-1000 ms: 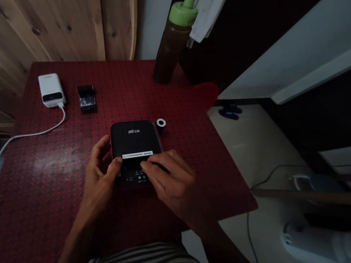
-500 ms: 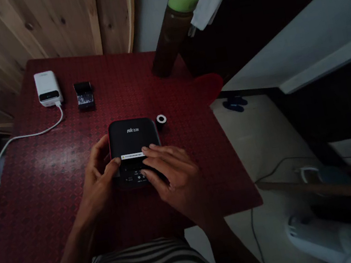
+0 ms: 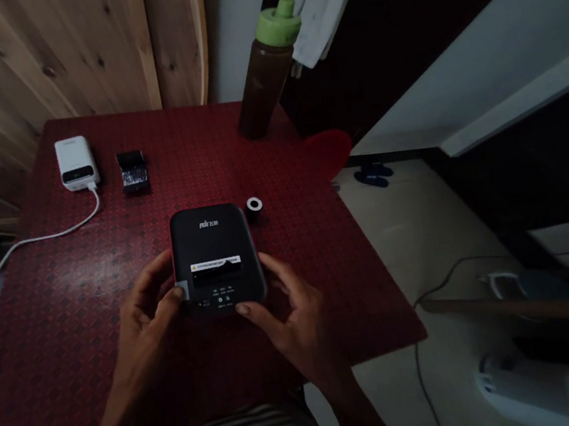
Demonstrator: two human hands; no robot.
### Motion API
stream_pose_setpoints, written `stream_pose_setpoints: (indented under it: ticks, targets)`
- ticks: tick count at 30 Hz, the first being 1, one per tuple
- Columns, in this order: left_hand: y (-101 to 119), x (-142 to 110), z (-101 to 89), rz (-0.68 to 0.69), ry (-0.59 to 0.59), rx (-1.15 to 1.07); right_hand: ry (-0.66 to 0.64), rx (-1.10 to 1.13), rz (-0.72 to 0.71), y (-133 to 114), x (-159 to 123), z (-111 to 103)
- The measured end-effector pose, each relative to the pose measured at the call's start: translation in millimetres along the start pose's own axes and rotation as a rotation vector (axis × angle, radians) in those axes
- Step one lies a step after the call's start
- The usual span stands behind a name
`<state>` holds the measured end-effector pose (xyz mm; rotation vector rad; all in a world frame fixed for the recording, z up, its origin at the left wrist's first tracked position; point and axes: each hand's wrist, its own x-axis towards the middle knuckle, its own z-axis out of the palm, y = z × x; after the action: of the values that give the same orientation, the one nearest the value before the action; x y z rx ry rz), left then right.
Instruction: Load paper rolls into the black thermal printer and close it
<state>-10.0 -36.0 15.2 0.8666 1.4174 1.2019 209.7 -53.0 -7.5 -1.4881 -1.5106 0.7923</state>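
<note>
The left hand and right hand are apart, clamped on opposite sides of a black device low over or on the table; which, I can't tell. Light, even pressure at the rims should suit it best, thumbs kept off the slot. Its casing looks matte, round-cornered, probably plastic; something dark and ragged overlaps the paper label. Beyond sit a small white-ringed roll, a boxy white power bank and a tall, green-capped bottle.
</note>
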Motion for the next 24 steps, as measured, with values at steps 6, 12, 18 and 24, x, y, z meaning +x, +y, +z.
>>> stream_pose_setpoints:
  ticks: [6, 12, 18, 24]
  targets:
    - [0.3, -4.9, -3.3, 0.0, 0.01, 0.021, -0.001, 0.007, -0.001, -5.5, -0.8, 2.3]
    - [-0.4, -6.4, -2.8, -0.01, -0.006, -0.038, -0.021, -0.026, -0.009, -7.3, -2.4, -1.9]
    - [3.0, -4.8, 2.8, -0.065, 0.005, -0.082, -0.021, -0.035, 0.001, -8.1, -5.1, -3.4]
    - [5.9, -3.3, 7.0, -0.075, 0.015, -0.046, 0.002, -0.001, 0.082, -2.2, -10.7, 2.3]
